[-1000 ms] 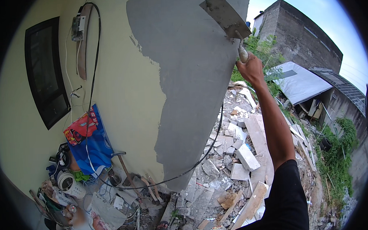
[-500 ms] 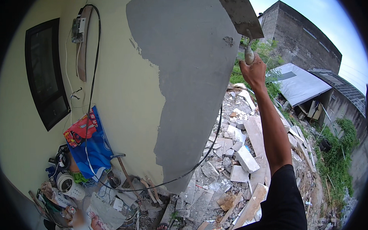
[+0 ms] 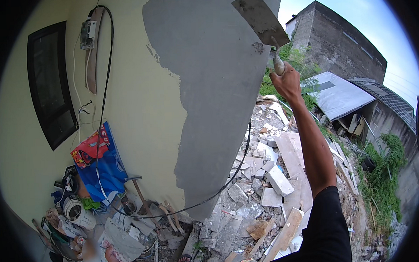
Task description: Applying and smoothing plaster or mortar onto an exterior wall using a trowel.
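Observation:
My right hand (image 3: 287,83) is wrapped round the pale handle of a plastering trowel (image 3: 261,19), with the arm stretched up and forward. The trowel's wide rectangular blade lies over the upper right edge of the grey plastered wall (image 3: 217,84); whether it touches the plaster I cannot tell. A rough dark patch shows in the plaster beside the blade. Low at the left is my left hand (image 3: 115,260), next to a flat greyish sheet (image 3: 123,240). Its fingers are partly hidden, so any hold on the sheet is unclear.
A black cable (image 3: 184,209) hangs in a loop across the wall. Broken blocks and boards (image 3: 279,181) cover the ground at right. A hammer-like tool (image 3: 142,194), a white bucket (image 3: 78,214) and a blue printed cloth (image 3: 102,167) are by the wall's left foot.
My right hand and the trowel have shifted a little left, and the blade has come lower, so more of it shows against the grey plaster. The left hand has hardly moved.

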Demonstrator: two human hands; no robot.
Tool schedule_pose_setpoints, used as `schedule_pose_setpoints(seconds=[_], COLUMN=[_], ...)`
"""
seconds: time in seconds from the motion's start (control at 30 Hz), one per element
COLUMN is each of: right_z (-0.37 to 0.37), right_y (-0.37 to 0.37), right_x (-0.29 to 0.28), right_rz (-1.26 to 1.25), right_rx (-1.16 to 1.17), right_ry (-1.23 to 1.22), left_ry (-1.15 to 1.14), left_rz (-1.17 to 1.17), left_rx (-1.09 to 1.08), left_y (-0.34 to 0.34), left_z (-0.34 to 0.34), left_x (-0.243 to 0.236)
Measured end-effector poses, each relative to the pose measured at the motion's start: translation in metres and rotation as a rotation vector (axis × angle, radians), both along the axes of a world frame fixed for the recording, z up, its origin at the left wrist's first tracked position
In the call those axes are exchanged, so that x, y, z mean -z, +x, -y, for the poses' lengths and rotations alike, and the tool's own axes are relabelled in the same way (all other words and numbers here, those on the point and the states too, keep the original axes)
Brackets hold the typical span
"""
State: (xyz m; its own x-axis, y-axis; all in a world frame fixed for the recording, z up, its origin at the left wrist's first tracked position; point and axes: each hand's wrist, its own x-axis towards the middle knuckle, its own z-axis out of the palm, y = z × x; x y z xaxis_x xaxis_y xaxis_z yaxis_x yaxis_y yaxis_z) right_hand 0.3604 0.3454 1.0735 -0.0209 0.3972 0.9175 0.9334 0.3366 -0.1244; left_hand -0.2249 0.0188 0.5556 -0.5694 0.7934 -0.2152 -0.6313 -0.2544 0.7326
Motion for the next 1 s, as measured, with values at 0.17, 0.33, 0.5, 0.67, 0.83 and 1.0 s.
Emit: schedule_pose_setpoints(seconds=[0.17,0.33,0.5,0.67,0.83,1.0], right_z=[0.025,0.001,0.007,0.011,0.019,0.005], right_y=[-0.016,0.011,-0.002,-0.009,-0.018,-0.008], right_x=[-0.020,-0.005,-0.013,-0.002,-0.022,-0.003], right_rz=[-0.068,0.037,-0.053,-0.034,-0.166,-0.039], right_rx=[-0.032,0.068,0.003,-0.024,-0.038,0.026], right_ry=[0.122,-0.075,-0.008,-0.087,-0.044,-0.080], left_ry=[0.100,0.035,0.033,0.029,0.030,0.012], left_rz=[0.070,0.033,0.006,-0.009,-0.024,-0.041], left_rx=[0.044,-0.013,-0.054,-0.088,-0.115,-0.136], left_y=[0.020,0.008,0.005,0.004,0.005,0.005], left_z=[0.005,-0.021,-0.010,-0.008,-0.017,-0.012], left_x=[-0.036,0.012,0.008,0.011,0.012,0.012])
